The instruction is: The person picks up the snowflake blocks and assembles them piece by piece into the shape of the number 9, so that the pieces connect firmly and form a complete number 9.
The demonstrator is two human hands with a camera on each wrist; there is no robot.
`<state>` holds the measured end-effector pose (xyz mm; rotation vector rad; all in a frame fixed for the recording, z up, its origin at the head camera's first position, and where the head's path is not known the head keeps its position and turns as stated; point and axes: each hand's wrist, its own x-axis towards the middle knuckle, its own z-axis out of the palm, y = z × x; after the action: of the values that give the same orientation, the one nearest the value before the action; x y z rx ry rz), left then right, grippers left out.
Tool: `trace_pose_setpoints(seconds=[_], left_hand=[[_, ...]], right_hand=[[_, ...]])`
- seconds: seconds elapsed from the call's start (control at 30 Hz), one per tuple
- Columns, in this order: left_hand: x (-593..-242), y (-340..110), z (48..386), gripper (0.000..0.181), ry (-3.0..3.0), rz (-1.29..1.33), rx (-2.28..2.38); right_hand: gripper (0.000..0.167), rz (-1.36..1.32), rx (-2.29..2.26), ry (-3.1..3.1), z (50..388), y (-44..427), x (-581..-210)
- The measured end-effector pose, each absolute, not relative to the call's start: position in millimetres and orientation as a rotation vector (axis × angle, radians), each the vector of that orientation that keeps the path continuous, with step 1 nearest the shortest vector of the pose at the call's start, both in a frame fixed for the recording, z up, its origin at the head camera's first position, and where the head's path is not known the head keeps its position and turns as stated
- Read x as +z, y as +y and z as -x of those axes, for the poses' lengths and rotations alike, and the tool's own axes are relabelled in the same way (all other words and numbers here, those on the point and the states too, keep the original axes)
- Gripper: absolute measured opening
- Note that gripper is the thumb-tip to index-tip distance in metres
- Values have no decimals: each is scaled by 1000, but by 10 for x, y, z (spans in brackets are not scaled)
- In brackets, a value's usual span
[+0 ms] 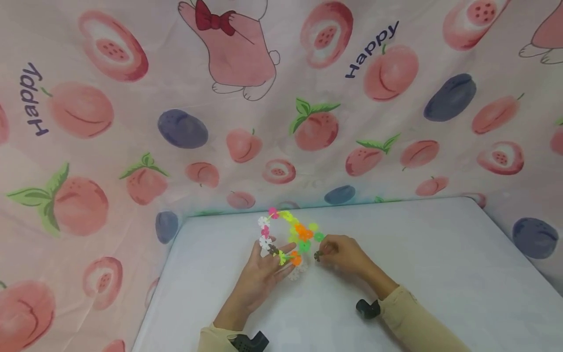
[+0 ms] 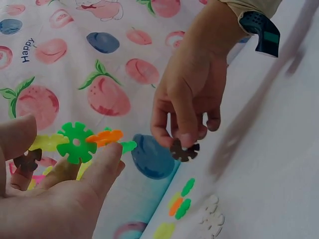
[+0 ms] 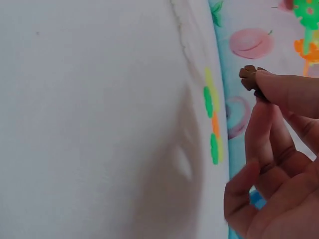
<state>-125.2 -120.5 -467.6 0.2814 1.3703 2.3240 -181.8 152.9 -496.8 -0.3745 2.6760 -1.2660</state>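
Observation:
My left hand [image 1: 259, 276] holds a curved chain of linked plastic snowflake discs [image 1: 265, 242]. White, pink, yellow, green, orange and brown pieces make up the chain. In the left wrist view, its green disc [image 2: 76, 143] and orange disc [image 2: 105, 138] rise between the thumb and fingers. Just to the right, apart from the chain, my right hand [image 1: 345, 254] pinches one brown snowflake disc [image 2: 184, 151] between thumb and fingertip. The right wrist view shows this brown disc [image 3: 247, 78] partly covered by the thumb.
Loose green discs [image 2: 185, 208] lie on the white table [image 1: 431, 264] beside orange and yellow ones. White discs [image 2: 212, 219] rest nearby, hard to tell from the tabletop. A fruit-patterned cloth [image 1: 281, 137] hangs behind the table and along its sides.

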Motion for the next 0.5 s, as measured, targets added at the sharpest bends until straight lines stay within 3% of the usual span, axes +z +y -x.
trace_pose_setpoints(seconds=[0.23,0.43,0.5], left_hand=[[-4717,-1205,1298,50,1493,-394,2287],[-4721,-1209,1282,44,1570,-404,2248],[-4723,-1208,1278,34,1566,-409,2262]], right_hand=[[9,354,-1486,2514,1751,1513,-4840],[16,351,-1704,2288,1640,1438,-4677],[18,336,-1733,2260,1606,1420,-4635]])
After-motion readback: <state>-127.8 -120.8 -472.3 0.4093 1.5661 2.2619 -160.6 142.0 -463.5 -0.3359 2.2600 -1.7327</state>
